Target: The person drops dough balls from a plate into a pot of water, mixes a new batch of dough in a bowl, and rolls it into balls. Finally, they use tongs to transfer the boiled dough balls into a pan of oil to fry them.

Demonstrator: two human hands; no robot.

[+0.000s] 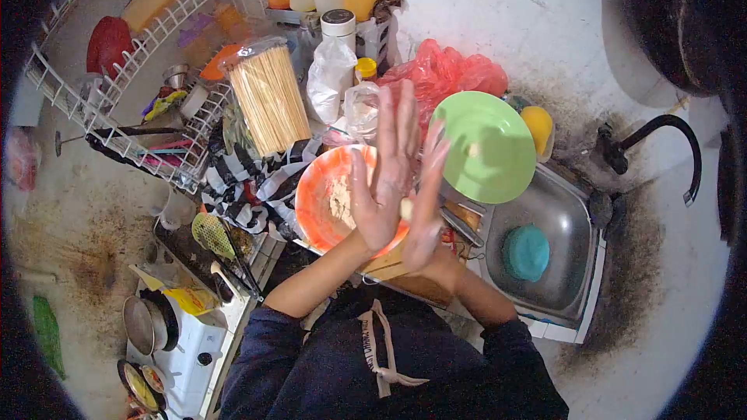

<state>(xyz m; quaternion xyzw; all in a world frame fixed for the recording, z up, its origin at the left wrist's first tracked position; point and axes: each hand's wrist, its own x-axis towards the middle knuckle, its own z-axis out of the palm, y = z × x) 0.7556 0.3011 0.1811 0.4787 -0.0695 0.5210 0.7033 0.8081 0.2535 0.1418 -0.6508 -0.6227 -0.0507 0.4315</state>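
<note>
Green plate (486, 148) propped beside the sink (572, 225), teal bowl (526, 253) in its basin, red plastic bag (443, 74), jar of wooden skewers (268, 97), white wire rack (132, 70), stove (194, 342)

Harsh bright overhead light, strong fisheye bending, black vignette at edges, slight motion blur

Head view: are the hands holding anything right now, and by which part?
A small pale lump is pressed between the flat palms of the left hand and right hand, above the orange bowl. No fingers grip it.
</note>
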